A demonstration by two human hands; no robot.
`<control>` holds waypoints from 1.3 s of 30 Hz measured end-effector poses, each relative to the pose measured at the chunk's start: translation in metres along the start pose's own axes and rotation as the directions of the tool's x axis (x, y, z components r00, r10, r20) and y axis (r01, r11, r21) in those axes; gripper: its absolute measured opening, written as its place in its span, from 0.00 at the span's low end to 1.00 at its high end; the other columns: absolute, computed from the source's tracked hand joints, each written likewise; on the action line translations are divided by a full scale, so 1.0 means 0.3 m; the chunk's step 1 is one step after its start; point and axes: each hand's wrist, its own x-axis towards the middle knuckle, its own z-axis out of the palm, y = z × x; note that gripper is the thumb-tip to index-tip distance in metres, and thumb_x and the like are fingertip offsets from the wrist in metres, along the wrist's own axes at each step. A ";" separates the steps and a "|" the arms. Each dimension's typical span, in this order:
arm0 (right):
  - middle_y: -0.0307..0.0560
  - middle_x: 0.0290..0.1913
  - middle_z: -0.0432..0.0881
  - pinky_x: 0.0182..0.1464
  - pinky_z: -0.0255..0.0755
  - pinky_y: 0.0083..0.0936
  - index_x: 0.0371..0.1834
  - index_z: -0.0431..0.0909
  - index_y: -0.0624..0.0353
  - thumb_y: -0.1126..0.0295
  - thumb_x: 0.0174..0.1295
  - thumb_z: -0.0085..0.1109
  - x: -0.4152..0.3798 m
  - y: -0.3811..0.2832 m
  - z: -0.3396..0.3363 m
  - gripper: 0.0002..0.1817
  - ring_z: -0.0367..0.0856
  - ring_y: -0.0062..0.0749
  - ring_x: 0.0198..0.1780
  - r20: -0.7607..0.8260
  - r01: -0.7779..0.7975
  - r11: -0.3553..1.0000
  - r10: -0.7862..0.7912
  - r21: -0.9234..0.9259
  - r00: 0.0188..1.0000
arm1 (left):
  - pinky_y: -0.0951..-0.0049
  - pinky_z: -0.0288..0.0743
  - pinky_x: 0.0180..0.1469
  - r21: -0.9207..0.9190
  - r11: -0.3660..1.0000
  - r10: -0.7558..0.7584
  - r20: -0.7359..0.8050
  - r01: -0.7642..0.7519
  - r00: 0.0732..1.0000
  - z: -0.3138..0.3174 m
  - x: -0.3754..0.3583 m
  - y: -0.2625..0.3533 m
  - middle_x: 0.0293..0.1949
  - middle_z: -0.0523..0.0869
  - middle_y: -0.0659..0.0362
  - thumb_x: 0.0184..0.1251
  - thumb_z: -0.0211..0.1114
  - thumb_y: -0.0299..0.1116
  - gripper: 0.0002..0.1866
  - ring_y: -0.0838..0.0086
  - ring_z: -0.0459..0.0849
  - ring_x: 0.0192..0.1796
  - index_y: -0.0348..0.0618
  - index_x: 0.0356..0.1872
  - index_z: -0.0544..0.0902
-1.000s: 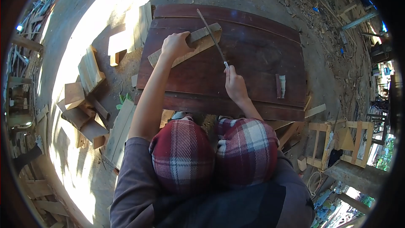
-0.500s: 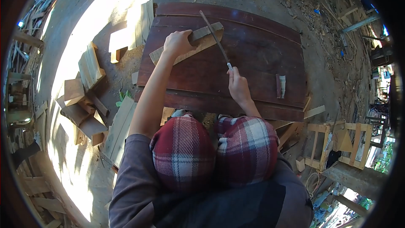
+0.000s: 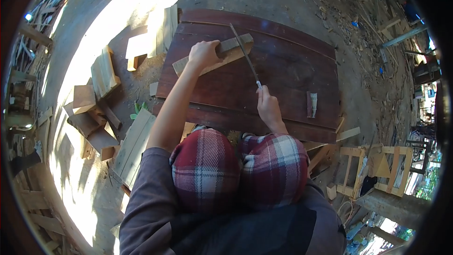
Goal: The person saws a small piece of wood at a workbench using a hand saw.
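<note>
A wooden block (image 3: 228, 59) lies at a slant on a dark red-brown wooden panel (image 3: 288, 78). My left hand (image 3: 204, 55) is closed over the block's upper side, holding it near the middle. In my right hand (image 3: 270, 108) is a hand saw (image 3: 246, 57), seen as a long, thin strip with a pale piece where the blade meets the grip. Its blade crosses the block close to the right end; I cannot make out how deep any cut is. The grip itself is hidden by my fingers.
A small torn paper-like strip (image 3: 312, 105) lies on the panel's right side. Boards (image 3: 104, 73) and box-like wood pieces (image 3: 84, 98) sit on the ground at left. A wooden frame (image 3: 351, 172) stands at lower right. My plaid-covered knees (image 3: 205, 170) are at the panel's near edge.
The whole view has shifted slightly, so the panel sits lower. The saw has slid a little toward me across the block. Both hands keep their hold.
</note>
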 end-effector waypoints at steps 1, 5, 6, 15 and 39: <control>0.67 0.23 0.79 0.29 0.69 0.58 0.42 0.68 0.59 0.63 0.73 0.41 -0.002 0.000 -0.004 0.11 0.79 0.66 0.30 -0.005 -0.002 1.000 0.002 -0.008 1.000 | 0.57 0.78 0.48 -0.005 1.000 0.013 -0.022 -0.013 1.000 0.003 -0.003 -0.005 0.40 0.87 0.52 0.45 0.72 0.55 0.31 0.56 0.85 0.45 0.50 0.50 0.82; 0.67 0.24 0.79 0.29 0.69 0.58 0.42 0.67 0.59 0.63 0.73 0.40 -0.011 0.014 -0.006 0.11 0.79 0.66 0.30 0.008 0.008 1.000 -0.008 0.002 1.000 | 0.57 0.79 0.44 -0.030 0.999 0.039 -0.082 -0.042 0.996 0.023 -0.006 -0.009 0.36 0.87 0.52 0.45 0.73 0.54 0.25 0.55 0.86 0.42 0.49 0.40 0.82; 0.68 0.24 0.79 0.30 0.69 0.58 0.42 0.67 0.59 0.63 0.73 0.40 -0.018 0.013 -0.009 0.10 0.79 0.67 0.30 0.005 0.012 1.000 -0.012 0.005 1.000 | 0.57 0.79 0.45 -0.029 0.999 0.027 -0.052 -0.028 0.998 0.027 -0.008 -0.008 0.37 0.87 0.52 0.45 0.72 0.55 0.27 0.55 0.86 0.42 0.49 0.43 0.82; 0.67 0.27 0.80 0.32 0.70 0.57 0.43 0.67 0.60 0.64 0.73 0.41 -0.019 0.002 -0.019 0.11 0.79 0.66 0.33 -0.003 -0.005 1.000 0.005 0.009 1.000 | 0.57 0.79 0.43 -0.035 0.998 0.044 -0.114 -0.048 0.992 0.020 -0.018 -0.001 0.33 0.87 0.51 0.46 0.70 0.54 0.25 0.55 0.86 0.39 0.49 0.41 0.83; 0.69 0.27 0.80 0.32 0.68 0.60 0.44 0.66 0.58 0.64 0.73 0.40 -0.094 0.038 0.013 0.10 0.79 0.68 0.34 0.056 -0.069 0.996 0.072 -0.059 0.996 | 0.57 0.78 0.46 -0.032 0.999 0.028 -0.043 -0.030 0.999 0.008 -0.021 0.007 0.38 0.87 0.52 0.46 0.72 0.54 0.29 0.55 0.86 0.43 0.50 0.48 0.81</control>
